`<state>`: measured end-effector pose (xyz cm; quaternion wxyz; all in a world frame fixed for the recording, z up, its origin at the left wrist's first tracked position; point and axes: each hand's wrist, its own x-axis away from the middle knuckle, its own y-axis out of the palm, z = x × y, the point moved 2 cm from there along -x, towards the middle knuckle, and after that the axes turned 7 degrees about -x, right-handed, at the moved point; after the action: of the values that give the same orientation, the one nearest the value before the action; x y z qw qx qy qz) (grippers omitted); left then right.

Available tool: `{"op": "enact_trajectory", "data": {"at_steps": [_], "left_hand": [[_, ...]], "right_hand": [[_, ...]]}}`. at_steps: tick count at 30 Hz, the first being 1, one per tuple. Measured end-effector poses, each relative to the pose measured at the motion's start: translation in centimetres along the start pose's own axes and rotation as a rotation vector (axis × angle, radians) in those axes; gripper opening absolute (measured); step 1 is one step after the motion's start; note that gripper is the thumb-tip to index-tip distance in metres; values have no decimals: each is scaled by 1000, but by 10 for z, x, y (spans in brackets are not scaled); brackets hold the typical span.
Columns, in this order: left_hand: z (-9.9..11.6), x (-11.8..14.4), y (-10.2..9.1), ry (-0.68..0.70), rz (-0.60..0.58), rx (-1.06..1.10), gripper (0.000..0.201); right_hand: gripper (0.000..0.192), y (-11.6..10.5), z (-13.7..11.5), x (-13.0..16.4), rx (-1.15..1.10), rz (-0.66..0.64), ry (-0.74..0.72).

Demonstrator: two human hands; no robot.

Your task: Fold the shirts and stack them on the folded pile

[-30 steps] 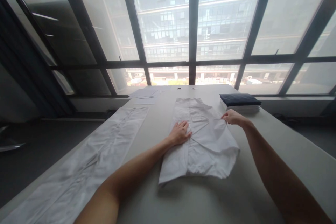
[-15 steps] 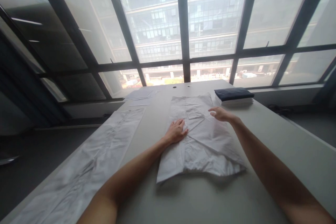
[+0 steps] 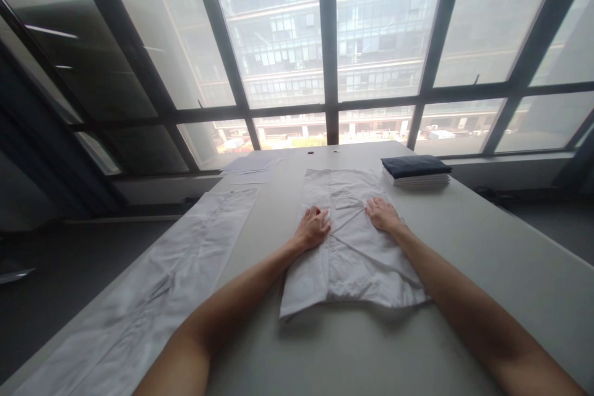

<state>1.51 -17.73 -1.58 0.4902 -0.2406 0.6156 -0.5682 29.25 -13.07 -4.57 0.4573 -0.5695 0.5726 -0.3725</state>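
Note:
A white shirt [image 3: 352,260] lies partly folded on the table in front of me, with creases slanting across its middle and a wavy near edge. On its left part, my left hand [image 3: 314,227] has curled fingers, pinching a bit of the cloth. My right hand [image 3: 383,214] rests flat on the right part of the shirt, palm down with its fingers stretched out. The cloth under both hands is hidden.
A pale table [image 3: 343,352] carries everything. Another long white cloth [image 3: 176,272] is spread along its left side. Papers [image 3: 248,165] lie at the far left. A folded navy cloth [image 3: 415,166] tops a white stack [image 3: 422,180] at the far right. Tall windows stand behind.
My right hand has come down from above the shirt's right edge and now lies flat on it, slightly nearer. The left hand's fingers have gone from flat to curled on the cloth.

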Motion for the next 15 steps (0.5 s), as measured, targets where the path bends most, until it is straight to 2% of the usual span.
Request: {"op": "enact_trajectory", "data": {"at_steps": [3,7,9,12,15], "left_hand": [[-2,-2,-8,-76,19,83,51],[-19,-14,-31,-128,-170,200,68],[-36,-21,-49,-116,-261,212,67],[-69,-30,-75,-98,-374,194,53],[-105,-29,-95,-199,-511,111,49]], "right_hand": [[57,0,1,-1,4,5,3],[56,1,1,-1,8,25,-8],[55,0,1,-1,10,37,-18],[53,0,1,-1,3,43,-19],[53,-1,0,-1,-12,48,-10]]}}
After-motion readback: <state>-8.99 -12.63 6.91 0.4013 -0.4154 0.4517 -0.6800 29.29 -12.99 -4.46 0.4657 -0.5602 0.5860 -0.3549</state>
